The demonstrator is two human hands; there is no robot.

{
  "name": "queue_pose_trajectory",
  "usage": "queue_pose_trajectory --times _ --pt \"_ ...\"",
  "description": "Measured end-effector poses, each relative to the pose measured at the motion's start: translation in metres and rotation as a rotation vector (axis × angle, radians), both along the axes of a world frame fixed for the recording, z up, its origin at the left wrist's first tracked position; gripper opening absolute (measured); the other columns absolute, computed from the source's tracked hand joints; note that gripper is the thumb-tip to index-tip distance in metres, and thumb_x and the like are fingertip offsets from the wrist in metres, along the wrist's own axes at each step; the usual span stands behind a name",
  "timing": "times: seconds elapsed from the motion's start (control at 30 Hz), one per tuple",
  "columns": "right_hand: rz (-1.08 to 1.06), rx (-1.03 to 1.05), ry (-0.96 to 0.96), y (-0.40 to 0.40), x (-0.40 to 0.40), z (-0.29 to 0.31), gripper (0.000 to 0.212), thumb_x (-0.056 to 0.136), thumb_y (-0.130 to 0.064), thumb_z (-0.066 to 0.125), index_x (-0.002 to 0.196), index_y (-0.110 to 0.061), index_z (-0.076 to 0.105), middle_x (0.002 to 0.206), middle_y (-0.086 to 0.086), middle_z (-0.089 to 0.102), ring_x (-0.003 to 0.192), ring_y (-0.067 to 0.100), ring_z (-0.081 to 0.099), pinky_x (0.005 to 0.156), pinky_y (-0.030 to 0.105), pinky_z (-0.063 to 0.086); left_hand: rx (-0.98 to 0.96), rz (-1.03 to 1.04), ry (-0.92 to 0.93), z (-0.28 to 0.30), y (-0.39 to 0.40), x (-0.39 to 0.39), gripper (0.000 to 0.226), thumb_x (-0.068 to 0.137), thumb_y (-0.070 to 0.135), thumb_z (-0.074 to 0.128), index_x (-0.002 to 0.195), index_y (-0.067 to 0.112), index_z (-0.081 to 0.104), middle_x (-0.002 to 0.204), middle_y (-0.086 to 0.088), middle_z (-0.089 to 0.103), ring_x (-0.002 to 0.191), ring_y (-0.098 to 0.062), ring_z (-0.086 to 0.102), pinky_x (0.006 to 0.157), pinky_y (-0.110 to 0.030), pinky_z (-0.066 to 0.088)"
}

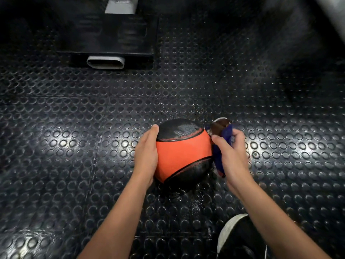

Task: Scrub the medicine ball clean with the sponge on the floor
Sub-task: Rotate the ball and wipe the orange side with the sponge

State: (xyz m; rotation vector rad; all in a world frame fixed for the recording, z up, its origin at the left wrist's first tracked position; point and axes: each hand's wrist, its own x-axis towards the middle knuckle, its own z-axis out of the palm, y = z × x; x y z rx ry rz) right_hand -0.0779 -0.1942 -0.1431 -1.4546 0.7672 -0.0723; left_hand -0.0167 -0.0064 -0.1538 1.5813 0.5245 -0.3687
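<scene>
the medicine ball (183,152), orange with black panels, is sitting on the studded black floor (74,128) between the two hands. the left hand (147,156) is lying flat against the ball's left side, fingers straight and steadying it. the right hand (233,156) is curling its fingers and thumb round a dark blue sponge (226,139), pressing it to the ball's right side. the ball's top black panel is looking wet, and droplets are glistening on the floor around it. a black shoe (240,238) is showing at the lower right.
</scene>
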Motion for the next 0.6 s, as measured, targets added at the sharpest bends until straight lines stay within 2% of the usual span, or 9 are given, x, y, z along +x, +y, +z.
queue_pose_trajectory --times 0.03,0.1,0.23,0.27,0.33,0.4,0.43,0.53,0.6 --pt "-0.028 -0.015 0.041 0.001 0.003 0.002 0.005 0.099 -0.025 0.060 0.094 -0.024 0.057 0.081 -0.005 0.062 0.071 0.015 0.055 0.066 0.032 0.042 -0.010 -0.004 0.005 0.000 0.001 0.001 0.046 0.091 0.068 0.057 0.105 0.030 0.081 0.108 0.006 0.081 0.109 -0.022 0.074 0.107 -0.053 0.053" --pt "-0.120 0.114 0.109 -0.002 0.009 0.003 0.023 0.099 -0.022 0.047 0.076 -0.019 0.054 0.063 -0.002 0.056 0.059 0.018 0.049 0.058 0.031 0.037 -0.021 -0.027 0.028 -0.004 0.003 0.005 0.054 0.084 0.075 0.056 0.106 0.033 0.080 0.111 0.004 0.081 0.111 -0.025 0.073 0.108 -0.056 0.052" --pt "-0.155 0.340 0.030 0.000 0.016 0.012 0.045 0.106 -0.030 0.039 0.071 -0.019 0.066 0.062 0.000 0.066 0.061 0.022 0.060 0.057 0.028 0.045 -0.021 -0.060 0.068 -0.009 0.004 0.012 0.063 0.081 0.082 0.053 0.105 0.029 0.079 0.110 -0.003 0.079 0.110 -0.033 0.073 0.108 -0.062 0.050" --pt "-0.104 0.307 0.003 0.006 0.015 0.012 0.047 0.109 -0.037 0.037 0.080 -0.019 0.070 0.070 -0.001 0.072 0.066 0.018 0.066 0.061 0.026 0.051 -0.020 -0.059 0.073 -0.009 0.003 0.014 0.064 0.081 0.082 0.054 0.103 0.028 0.078 0.109 -0.003 0.079 0.107 -0.032 0.073 0.107 -0.062 0.051" --pt "0.066 0.086 0.056 0.021 0.012 0.005 0.053 0.108 -0.058 0.031 0.113 -0.024 0.072 0.107 -0.004 0.076 0.098 0.012 0.070 0.088 0.030 0.055 -0.022 -0.057 0.101 -0.009 0.001 0.018 0.064 0.078 0.082 0.056 0.102 0.028 0.079 0.108 -0.003 0.079 0.104 -0.031 0.073 0.107 -0.060 0.052" --pt "0.110 -0.162 0.074 0.033 0.008 -0.006 0.059 0.105 -0.067 0.027 0.138 -0.033 0.062 0.136 -0.010 0.065 0.128 0.012 0.057 0.111 0.038 0.042 -0.037 -0.051 0.129 -0.007 0.001 0.021 0.067 0.074 0.081 0.056 0.106 0.027 0.080 0.113 -0.008 0.080 0.109 -0.034 0.074 0.106 -0.058 0.053" --pt "0.070 -0.184 0.071 0.035 0.009 -0.010 0.057 0.106 -0.065 0.026 0.139 -0.033 0.061 0.136 -0.010 0.064 0.130 0.012 0.055 0.113 0.038 0.041 -0.045 -0.045 0.136 -0.005 0.001 0.022 0.069 0.074 0.080 0.056 0.109 0.026 0.080 0.116 -0.011 0.079 0.110 -0.034 0.074 0.106 -0.058 0.053" --pt "-0.106 0.242 0.089 0.024 0.026 -0.026 0.046 0.111 -0.049 0.030 0.110 -0.027 0.070 0.100 -0.011 0.080 0.111 0.016 0.067 0.100 0.032 0.051 -0.062 -0.043 0.141 -0.003 -0.001 0.024 0.074 0.072 0.078 0.055 0.113 0.021 0.078 0.115 -0.010 0.079 0.106 -0.033 0.074 0.102 -0.052 0.056" --pt "-0.065 0.375 0.207 0.012 0.033 -0.030 0.051 0.111 -0.051 0.030 0.108 -0.022 0.073 0.094 -0.002 0.082 0.105 0.020 0.072 0.092 0.034 0.054 -0.057 -0.023 0.156 -0.003 -0.004 0.027 0.075 0.072 0.077 0.056 0.110 0.016 0.077 0.104 -0.006 0.079 0.095 -0.028 0.071 0.092 -0.046 0.057"
